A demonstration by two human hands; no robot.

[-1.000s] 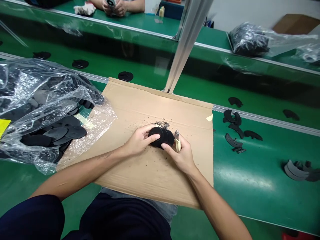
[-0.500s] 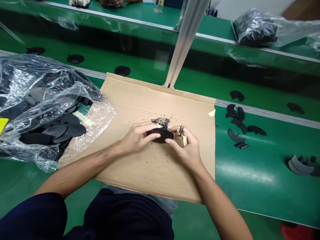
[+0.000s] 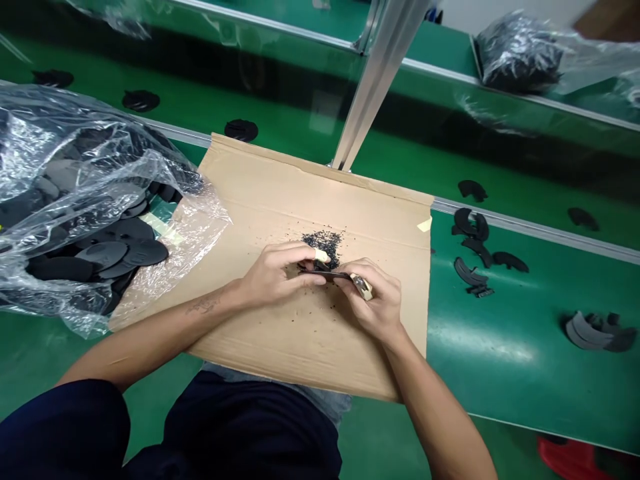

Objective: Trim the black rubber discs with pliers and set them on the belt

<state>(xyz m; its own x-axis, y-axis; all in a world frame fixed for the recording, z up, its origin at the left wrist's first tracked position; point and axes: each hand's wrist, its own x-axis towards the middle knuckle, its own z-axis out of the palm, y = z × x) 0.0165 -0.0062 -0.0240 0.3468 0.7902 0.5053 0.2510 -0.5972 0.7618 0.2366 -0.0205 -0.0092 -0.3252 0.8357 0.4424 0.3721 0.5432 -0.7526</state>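
Observation:
My left hand (image 3: pixel 277 272) is closed on a thin black round disc (image 3: pixel 320 273), which lies almost edge-on to the camera. My right hand (image 3: pixel 376 300) grips a small cutting tool with cream handles (image 3: pixel 361 285) and touches the disc's right edge. Both hands hover over a sheet of brown cardboard (image 3: pixel 280 187). A small heap of black shavings (image 3: pixel 323 239) lies on the cardboard just beyond my fingers.
A clear plastic bag (image 3: pixel 75 167) full of black discs lies at the left. Trimmed black pieces (image 3: pixel 473 247) and a grey pile (image 3: pixel 595 331) lie on the green surface at the right. A metal post (image 3: pixel 373 80) rises behind the cardboard. Loose discs (image 3: pixel 241 129) sit on the belt.
The disc has been tilted from face-up to nearly edge-on between my hands. My right hand with the tool has closed in on its edge. The view has shifted slightly downward.

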